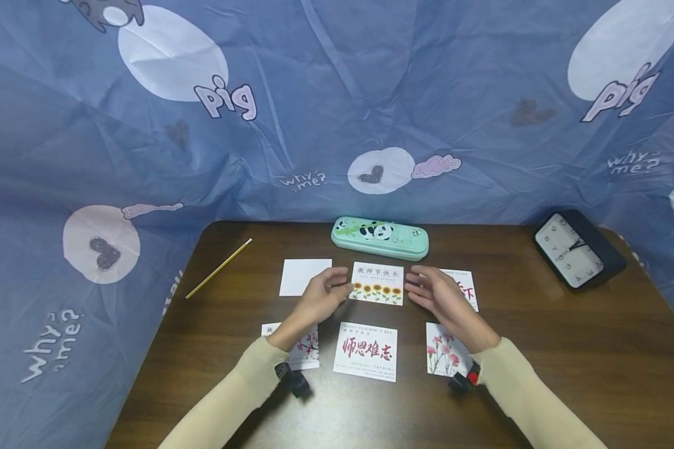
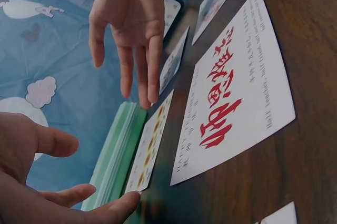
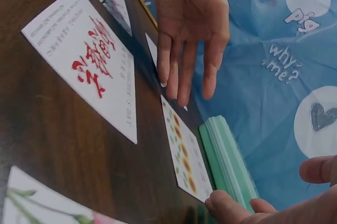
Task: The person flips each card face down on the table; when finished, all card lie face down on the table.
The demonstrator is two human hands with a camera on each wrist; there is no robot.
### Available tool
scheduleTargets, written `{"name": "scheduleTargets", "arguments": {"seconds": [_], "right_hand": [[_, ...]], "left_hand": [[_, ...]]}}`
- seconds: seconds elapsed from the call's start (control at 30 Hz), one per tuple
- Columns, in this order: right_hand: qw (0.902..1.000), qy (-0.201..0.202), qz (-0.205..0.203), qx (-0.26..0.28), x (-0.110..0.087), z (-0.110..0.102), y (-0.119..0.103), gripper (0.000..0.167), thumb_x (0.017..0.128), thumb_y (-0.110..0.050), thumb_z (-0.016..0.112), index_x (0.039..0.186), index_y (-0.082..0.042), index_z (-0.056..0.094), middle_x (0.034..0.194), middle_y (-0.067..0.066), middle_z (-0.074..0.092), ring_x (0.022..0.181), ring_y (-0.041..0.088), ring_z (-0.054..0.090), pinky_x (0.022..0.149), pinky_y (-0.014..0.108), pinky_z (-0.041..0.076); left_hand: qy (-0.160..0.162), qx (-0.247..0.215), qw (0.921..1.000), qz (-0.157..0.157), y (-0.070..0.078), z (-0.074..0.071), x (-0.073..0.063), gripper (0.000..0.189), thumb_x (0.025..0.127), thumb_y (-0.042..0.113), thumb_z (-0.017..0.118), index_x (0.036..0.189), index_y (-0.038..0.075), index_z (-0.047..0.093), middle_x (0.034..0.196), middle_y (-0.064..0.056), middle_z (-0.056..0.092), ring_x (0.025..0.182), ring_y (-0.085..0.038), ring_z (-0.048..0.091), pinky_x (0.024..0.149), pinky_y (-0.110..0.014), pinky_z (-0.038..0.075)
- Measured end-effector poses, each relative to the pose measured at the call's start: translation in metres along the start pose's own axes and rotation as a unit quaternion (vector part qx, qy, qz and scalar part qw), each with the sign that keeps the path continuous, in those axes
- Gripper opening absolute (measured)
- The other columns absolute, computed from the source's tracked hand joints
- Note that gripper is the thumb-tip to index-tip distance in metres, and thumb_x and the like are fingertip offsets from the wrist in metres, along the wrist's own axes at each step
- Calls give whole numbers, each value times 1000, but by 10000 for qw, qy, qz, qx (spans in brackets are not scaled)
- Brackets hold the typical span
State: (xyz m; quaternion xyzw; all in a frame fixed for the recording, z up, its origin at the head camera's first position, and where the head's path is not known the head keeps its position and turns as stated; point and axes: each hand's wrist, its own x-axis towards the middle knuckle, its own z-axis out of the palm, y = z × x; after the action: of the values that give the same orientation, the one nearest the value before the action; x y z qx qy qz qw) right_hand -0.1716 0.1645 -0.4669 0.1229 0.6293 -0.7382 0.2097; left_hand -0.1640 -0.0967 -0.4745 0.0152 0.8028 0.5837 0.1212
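Observation:
A sunflower card (image 1: 377, 284) with a line of dark characters lies flat on the table, between my two hands. At its left edge is my left hand (image 1: 324, 293), fingers loosely bent and nothing in its grasp. My right hand (image 1: 439, 293) faces it at the right edge, palm inward, fingers relaxed and empty. In the left wrist view, the left fingertips come right to the corner of the sunflower card (image 2: 149, 148). The right wrist view has the right fingertips close to the opposite corner of the card (image 3: 184, 153). Behind it sits a mint green panda pencil case (image 1: 379, 238).
A blank white card (image 1: 303, 274) and a red-lettered card (image 1: 467, 288) flank the hands. Nearer lie a plum-blossom card (image 1: 309, 350), another red-lettered card (image 1: 365, 351) and a carnation card (image 1: 444, 352). A yellow pencil (image 1: 219, 268) lies left; a black clock (image 1: 578, 249) stands right.

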Motion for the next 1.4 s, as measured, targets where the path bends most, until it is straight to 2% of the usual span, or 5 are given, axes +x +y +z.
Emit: {"name": "scheduleTargets", "arguments": {"seconds": [0.23,0.57,1.1,1.23,1.4], "right_hand": [[9997,-1,160,164,-4,-5,4,59,113,-29,33,163,1,24,166,27,32,149,36,46,121,37,44],[9994,-37,210,287,-4,-3,9,58,112,-28,34,162,1,26,165,25,34,146,33,50,119,36,46],[9998,-144,132,81,-5,-2,19,59,113,-29,30,163,1,21,166,26,31,152,41,40,118,38,49],[9999,-114,-1,62,-4,-3,18,58,113,-28,33,161,3,24,163,28,35,145,37,49,114,36,53],[9998,-157,-105,104,1,-6,12,55,113,-25,35,160,4,29,161,29,42,119,16,68,103,29,58]], "left_hand": [[-27,-135,9998,-164,-2,5,1,52,101,19,64,149,1,51,148,-27,57,133,-41,61,103,-41,60],[-40,-85,9998,-190,-5,11,-2,51,102,17,63,149,1,51,147,-25,59,130,-39,64,101,-40,61],[-8,-191,9998,-113,-11,15,-10,51,101,14,64,147,-2,51,144,-27,61,123,-39,68,97,-39,63],[25,157,9998,72,-10,14,-8,50,101,17,65,147,0,53,142,-25,63,124,-39,68,98,-43,62],[14,928,9946,457,-6,13,-7,52,102,25,65,147,2,53,141,-23,65,123,-38,69,104,-51,58]]}}
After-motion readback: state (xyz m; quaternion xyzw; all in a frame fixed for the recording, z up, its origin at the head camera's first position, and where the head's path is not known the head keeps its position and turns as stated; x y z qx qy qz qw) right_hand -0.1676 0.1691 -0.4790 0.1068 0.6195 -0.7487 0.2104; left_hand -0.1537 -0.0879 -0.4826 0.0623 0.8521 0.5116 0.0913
